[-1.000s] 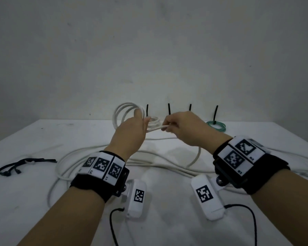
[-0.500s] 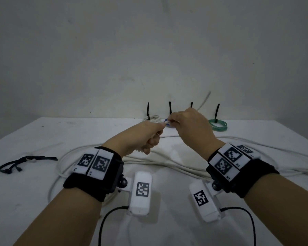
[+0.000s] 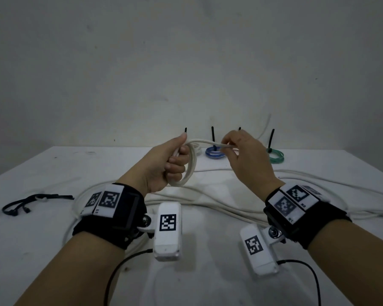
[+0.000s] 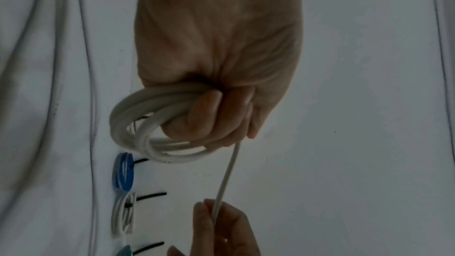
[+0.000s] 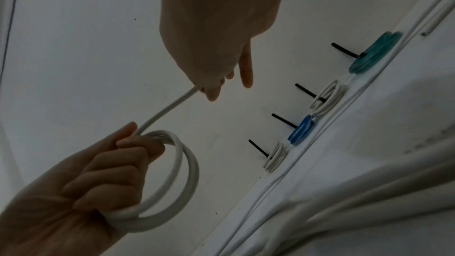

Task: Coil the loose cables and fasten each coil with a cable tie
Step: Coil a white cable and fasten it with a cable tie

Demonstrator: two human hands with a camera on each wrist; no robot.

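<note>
My left hand [image 3: 164,164] is curled round a small white coil [image 3: 189,168], held above the table [image 3: 53,168]. My right hand [image 3: 245,155] pinches its free end, I think, near four tied coils [image 5: 301,129].

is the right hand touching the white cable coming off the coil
Touching. The right wrist view shows the right hand pinching the white cable at its fingertips, the strand running straight from the coil the left hand grips.
</note>
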